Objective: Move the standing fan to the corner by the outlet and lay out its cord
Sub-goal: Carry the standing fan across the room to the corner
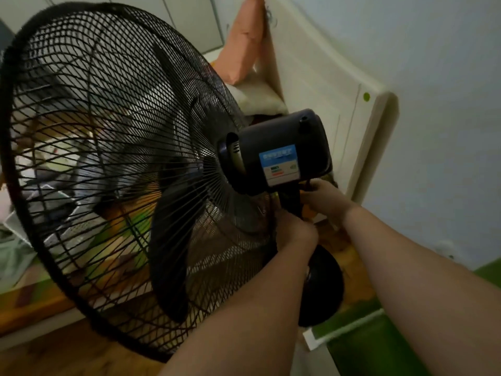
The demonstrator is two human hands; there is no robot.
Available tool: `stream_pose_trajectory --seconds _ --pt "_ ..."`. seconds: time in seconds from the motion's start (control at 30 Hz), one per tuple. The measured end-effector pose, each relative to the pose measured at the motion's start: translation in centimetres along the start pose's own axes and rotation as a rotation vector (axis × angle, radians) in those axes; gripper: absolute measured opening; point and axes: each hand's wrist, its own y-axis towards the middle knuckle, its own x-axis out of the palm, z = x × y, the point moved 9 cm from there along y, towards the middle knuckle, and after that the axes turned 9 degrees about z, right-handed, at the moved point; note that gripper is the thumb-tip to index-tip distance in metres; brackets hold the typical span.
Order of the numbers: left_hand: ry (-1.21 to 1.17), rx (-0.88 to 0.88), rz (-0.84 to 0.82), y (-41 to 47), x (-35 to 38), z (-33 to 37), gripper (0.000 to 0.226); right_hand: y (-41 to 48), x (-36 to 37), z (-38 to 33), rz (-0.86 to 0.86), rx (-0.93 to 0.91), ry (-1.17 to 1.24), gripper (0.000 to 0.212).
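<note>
Your left hand (295, 234) and right hand (325, 199) cover the fan's (271, 158) neck, with the fingertips curled out of sight behind it. Your left forearm hides part of the base (322, 280). The guard (62, 14) runs off the left edge. The label (278, 165) print is too small to read, and the clutter (54, 202) behind the guard is a blur.

There is 1 camera, worn on the person's head. It looks forward and down from very close behind the big black wire-cage standing fan (173, 185), which fills the left side.
</note>
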Motion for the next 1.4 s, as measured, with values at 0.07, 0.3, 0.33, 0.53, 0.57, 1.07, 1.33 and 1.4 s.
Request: stream_pose_trajectory --seconds 0.07,0.3,0.33,0.53,0.57,1.07,1.33,1.4 --pt "-0.109 -0.03 0.03 0.7 0.0 -0.1 0.055 0.4 0.8 0.1 -0.07 0.029 0.001 0.024" --pt "-0.076 0.027 0.043 2.0 0.7 1.4 0.048 0.3 1.6 -0.7 -0.134 -0.034 -0.005 0.047" --pt "-0.078 0.045 0.057 2.2 0.4 1.6 0.042 0.3 1.6 -0.9 -0.126 -0.063 -0.004 0.047" --pt "-0.116 0.052 0.091 2.9 -0.7 0.8 0.035 -0.1 2.3 -1.9 -0.136 -0.153 -0.01 0.047" --pt "-0.129 0.046 0.09 3.0 -0.8 0.6 0.034 -0.1 2.5 -2.0 -0.139 -0.165 -0.025 0.047" --pt "-0.265 0.043 0.219 6.6 -7.7 -4.3 0.012 0.0 11.1 -5.1 -0.117 -0.288 -0.136 0.036" --pt "-0.118 0.054 0.301 9.0 -13.6 -8.1 0.012 -1.1 19.0 -8.8 -0.186 -0.434 -0.247 0.033" --pt "-0.076 0.03 0.289 9.9 -14.5 -9.2 0.024 -1.7 20.9 -9.7 -0.22 -0.467 -0.26 0.039"
